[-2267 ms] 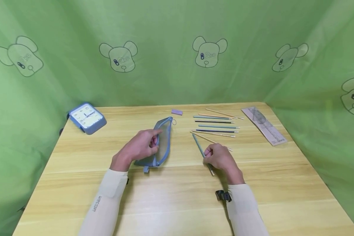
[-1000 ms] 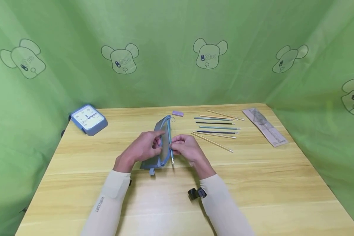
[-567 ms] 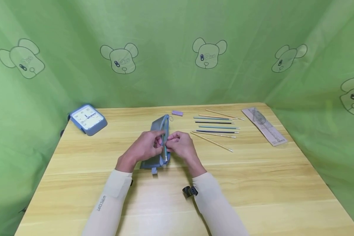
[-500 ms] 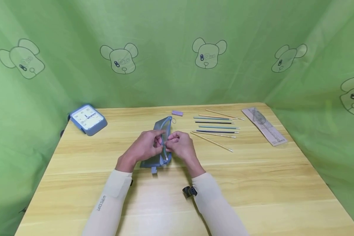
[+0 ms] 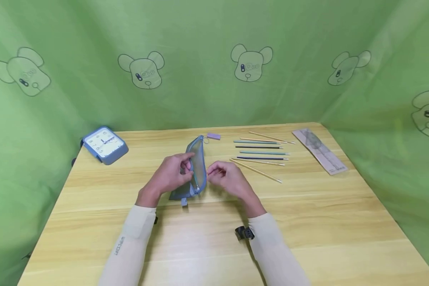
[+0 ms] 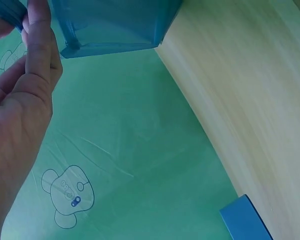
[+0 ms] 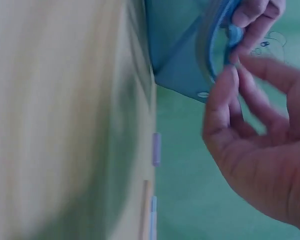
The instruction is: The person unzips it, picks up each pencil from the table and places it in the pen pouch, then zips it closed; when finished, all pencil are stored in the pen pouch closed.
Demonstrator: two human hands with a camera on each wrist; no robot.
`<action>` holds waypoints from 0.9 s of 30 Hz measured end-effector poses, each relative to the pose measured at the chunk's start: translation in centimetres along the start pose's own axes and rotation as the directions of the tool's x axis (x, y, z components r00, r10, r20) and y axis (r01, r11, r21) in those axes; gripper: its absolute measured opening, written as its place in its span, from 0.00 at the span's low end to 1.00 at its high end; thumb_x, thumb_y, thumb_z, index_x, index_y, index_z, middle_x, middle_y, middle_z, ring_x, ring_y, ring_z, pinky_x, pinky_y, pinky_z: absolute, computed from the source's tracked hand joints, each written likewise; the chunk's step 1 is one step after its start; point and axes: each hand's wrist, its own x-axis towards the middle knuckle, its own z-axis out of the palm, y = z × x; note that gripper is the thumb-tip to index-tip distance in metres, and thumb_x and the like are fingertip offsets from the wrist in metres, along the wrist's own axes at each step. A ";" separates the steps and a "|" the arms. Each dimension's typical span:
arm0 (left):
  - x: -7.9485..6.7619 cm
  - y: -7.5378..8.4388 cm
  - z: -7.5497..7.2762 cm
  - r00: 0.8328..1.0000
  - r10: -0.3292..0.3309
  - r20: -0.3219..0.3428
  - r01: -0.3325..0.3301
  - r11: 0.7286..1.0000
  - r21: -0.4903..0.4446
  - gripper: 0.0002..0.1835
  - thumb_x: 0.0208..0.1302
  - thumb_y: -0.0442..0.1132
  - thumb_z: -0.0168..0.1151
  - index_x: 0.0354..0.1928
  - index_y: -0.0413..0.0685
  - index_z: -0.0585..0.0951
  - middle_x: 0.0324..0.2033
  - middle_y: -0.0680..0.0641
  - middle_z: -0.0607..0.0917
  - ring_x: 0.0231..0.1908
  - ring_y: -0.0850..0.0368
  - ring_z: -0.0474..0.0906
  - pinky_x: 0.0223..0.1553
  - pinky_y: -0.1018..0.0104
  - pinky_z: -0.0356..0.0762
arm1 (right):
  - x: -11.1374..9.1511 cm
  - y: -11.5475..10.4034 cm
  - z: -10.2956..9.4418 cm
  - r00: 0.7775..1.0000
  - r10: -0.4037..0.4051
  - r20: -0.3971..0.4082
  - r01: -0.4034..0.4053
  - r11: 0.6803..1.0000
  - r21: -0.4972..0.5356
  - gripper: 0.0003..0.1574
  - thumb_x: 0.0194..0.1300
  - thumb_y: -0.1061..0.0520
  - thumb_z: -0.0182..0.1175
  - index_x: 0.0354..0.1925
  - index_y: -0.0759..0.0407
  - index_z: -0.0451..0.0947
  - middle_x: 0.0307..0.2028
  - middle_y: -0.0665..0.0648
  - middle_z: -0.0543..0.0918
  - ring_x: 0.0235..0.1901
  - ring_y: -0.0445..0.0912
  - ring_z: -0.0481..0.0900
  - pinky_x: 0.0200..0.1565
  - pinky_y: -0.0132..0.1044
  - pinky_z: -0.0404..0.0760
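Observation:
My left hand (image 5: 171, 172) pinches the near-left rim of a blue mesh pencil case (image 5: 200, 161), its zipped mouth spread apart. In the left wrist view the thumb and fingers close on that rim at the top left. Inside the mouth, a green-blue pencil (image 5: 196, 183) shows its pale eraser end near the bottom of the case; the rest is hidden. My right hand (image 5: 228, 179) is just right of the case, fingers loosely bent, fingertips right at the rim. The right wrist view shows no pencil between these fingers (image 7: 222, 92).
Several pencils (image 5: 262, 153) lie in a loose row right of the case. A purple eraser (image 5: 213, 136) sits behind it. A ruler set in a clear sleeve (image 5: 319, 151) lies at the far right, a blue clock (image 5: 105, 145) at the back left. Green curtains (image 5: 200, 99) surround the table.
The right hand brought the green-blue pencil from the table leftward into the case, let it go and drew back slightly right. The left hand stayed on the rim; the mouth now gapes wider.

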 end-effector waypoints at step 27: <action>-0.4 -0.2 -0.6 1.000 0.025 0.015 -0.025 1.000 0.013 0.34 0.65 0.27 0.65 0.74 0.28 0.72 0.39 0.46 0.84 0.41 0.55 0.80 0.46 0.65 0.86 | -2.6 5.0 -10.6 0.999 -0.032 0.026 0.038 0.964 -0.264 0.26 0.71 0.65 0.67 0.65 0.69 0.79 0.61 0.72 0.84 0.62 0.66 0.82 0.68 0.63 0.80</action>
